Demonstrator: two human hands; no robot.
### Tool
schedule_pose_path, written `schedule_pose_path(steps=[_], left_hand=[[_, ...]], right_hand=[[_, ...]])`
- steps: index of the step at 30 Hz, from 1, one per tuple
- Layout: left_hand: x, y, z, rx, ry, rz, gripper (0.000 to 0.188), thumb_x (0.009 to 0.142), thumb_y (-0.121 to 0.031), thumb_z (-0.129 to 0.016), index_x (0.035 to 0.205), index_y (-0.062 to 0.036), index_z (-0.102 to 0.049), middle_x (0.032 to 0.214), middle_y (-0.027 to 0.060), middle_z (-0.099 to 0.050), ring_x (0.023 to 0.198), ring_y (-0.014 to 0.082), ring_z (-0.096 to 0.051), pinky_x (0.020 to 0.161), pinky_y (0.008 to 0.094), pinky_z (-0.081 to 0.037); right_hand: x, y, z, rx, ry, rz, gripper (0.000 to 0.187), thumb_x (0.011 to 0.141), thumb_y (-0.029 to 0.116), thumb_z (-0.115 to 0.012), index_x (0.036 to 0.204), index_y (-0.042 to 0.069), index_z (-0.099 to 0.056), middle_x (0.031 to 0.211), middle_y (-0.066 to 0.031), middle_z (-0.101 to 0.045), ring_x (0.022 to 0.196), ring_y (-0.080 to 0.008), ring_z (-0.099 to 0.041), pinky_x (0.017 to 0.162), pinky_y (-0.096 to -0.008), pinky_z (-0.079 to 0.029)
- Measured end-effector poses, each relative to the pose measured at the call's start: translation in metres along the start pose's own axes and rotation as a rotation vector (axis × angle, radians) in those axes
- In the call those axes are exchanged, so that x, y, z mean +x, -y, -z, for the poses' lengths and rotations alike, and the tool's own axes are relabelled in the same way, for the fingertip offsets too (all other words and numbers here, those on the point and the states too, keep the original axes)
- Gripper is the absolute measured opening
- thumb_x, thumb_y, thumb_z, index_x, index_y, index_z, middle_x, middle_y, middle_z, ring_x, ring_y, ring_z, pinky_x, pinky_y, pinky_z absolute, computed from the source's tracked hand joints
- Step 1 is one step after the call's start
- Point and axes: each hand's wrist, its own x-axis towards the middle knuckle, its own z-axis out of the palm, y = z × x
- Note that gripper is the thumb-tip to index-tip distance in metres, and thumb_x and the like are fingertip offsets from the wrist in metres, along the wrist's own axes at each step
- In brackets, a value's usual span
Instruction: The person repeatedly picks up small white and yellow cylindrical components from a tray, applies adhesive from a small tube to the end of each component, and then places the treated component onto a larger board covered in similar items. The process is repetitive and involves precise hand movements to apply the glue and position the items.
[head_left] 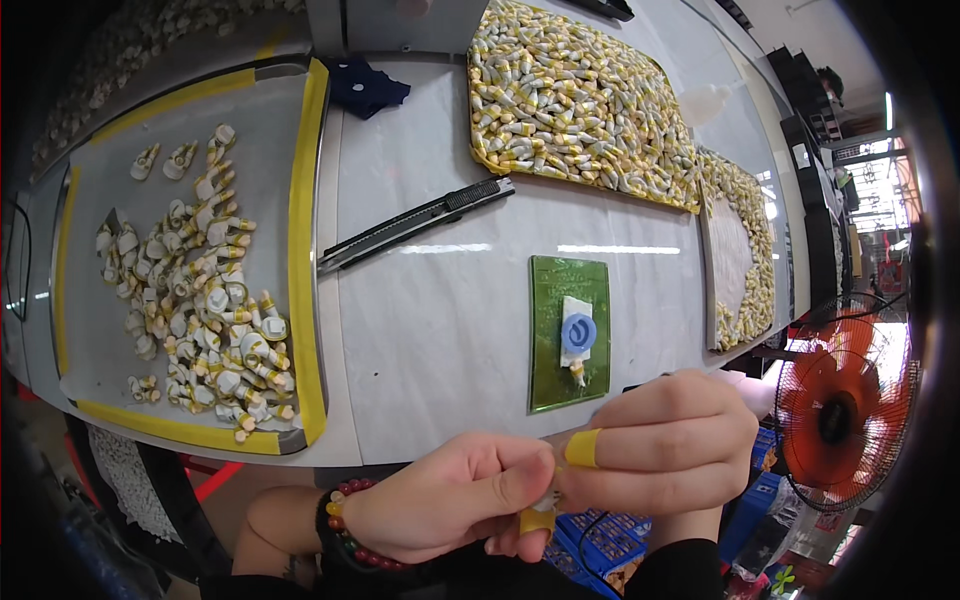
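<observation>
Close together in front of the table's near edge, my left hand and my right hand meet at their fingertips. Between the left thumb and fingers a bit of a small whitish piece shows; fingers cover the rest. The right fingertips are pinched against the same spot, and what they grip is hidden. Yellow tape wraps a finger on each hand. Just beyond them lies a green plate carrying a white block with a blue round piece on it. A small white-and-yellow piece touches the block's near end.
A black utility knife lies mid-table, touching the yellow-taped left tray, which holds many small white-and-yellow pieces. Another tray at the back is packed with similar pieces; a part-filled one stands right. An orange fan stands beyond.
</observation>
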Motion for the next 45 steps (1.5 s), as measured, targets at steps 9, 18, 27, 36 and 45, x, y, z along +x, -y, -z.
schedule_pose_path(steps=[9,18,27,36,45], left_hand=[[0.0,-0.004,-0.005,0.008,-0.036,-0.014,0.038,0.095,-0.042,-0.044,0.097,-0.0054,-0.054,0.073,0.0013,-0.061,0.061,0.0023,-0.053,0.053,0.0145,-0.038],[0.003,-0.008,0.004,0.193,0.054,-0.068,0.044,0.095,-0.043,-0.042,0.094,-0.0017,-0.056,0.07,0.0044,-0.063,0.059,0.0052,-0.056,0.054,0.0173,-0.043],[0.002,-0.01,0.003,0.116,0.101,0.057,0.045,0.097,-0.04,-0.04,0.097,0.0009,-0.057,0.072,0.0059,-0.064,0.06,0.0067,-0.056,0.057,0.0185,-0.045],[-0.008,-0.021,-0.008,0.359,-0.043,-0.115,0.049,0.087,-0.036,-0.06,0.107,0.0088,-0.055,0.093,0.0101,-0.062,0.079,0.0116,-0.061,0.07,0.0227,-0.049],[-0.009,-0.018,-0.013,0.75,-0.281,-0.515,0.036,0.073,-0.014,-0.077,0.097,0.0085,-0.062,0.088,0.0126,-0.065,0.079,0.0155,-0.061,0.073,0.0267,-0.047]], right_hand=[[0.003,0.011,-0.001,-0.155,-0.007,-0.083,0.004,0.07,0.007,-0.067,0.074,0.008,-0.069,0.075,-0.0018,-0.065,0.061,-0.0114,-0.059,0.049,-0.0175,-0.044],[0.0,0.019,-0.012,-0.117,-0.212,-0.265,0.003,0.068,0.01,-0.066,0.067,0.008,-0.067,0.066,-0.0033,-0.063,0.052,-0.0127,-0.056,0.044,-0.0197,-0.043],[-0.004,0.02,-0.012,-0.072,-0.231,-0.337,0.002,0.066,0.009,-0.067,0.065,0.009,-0.065,0.062,-0.0024,-0.062,0.051,-0.0142,-0.056,0.043,-0.0211,-0.043],[-0.012,0.024,-0.004,0.131,-0.176,-0.367,0.024,0.062,-0.001,-0.072,0.085,0.001,-0.068,0.076,-0.0079,-0.062,0.062,-0.0193,-0.059,0.056,-0.0268,-0.049],[-0.014,0.033,0.005,-0.065,-0.015,-0.216,0.011,0.07,0.007,-0.068,0.08,0.004,-0.069,0.083,-0.0062,-0.065,0.067,-0.0162,-0.059,0.054,-0.0233,-0.046]])
